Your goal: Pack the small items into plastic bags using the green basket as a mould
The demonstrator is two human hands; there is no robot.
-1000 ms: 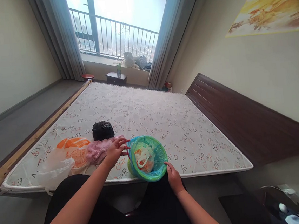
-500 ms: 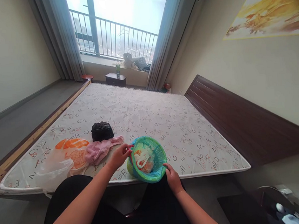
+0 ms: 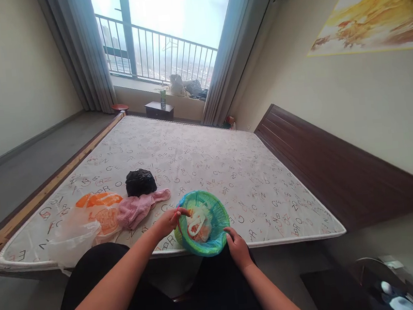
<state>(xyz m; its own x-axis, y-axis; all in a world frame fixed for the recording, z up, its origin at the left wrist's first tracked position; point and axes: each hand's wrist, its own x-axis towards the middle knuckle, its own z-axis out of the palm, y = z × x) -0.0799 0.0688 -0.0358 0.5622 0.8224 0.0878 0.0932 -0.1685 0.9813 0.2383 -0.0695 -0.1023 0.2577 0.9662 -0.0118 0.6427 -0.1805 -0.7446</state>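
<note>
One green basket (image 3: pixel 215 207) is sitting between my hands at the near edge of the mattress (image 3: pixel 269 202). I am gripping its right rim with my right hand (image 3: pixel 238 247); my left hand (image 3: pixel 171 221) is curling over the left rim by a red tie (image 3: pixel 177 208), whether pinching it I cannot tell. I am apparently adjusting the blue liner (image 3: pixel 219 232), which is calling for a steady right hold. Pink cloth (image 3: pixel 137 211) is lying leftward.

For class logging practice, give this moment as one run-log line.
left hand: at left rim, green basket; right hand: gripping right rim; inside: blue liner, plastic bag; nearby: pink cloth
</note>
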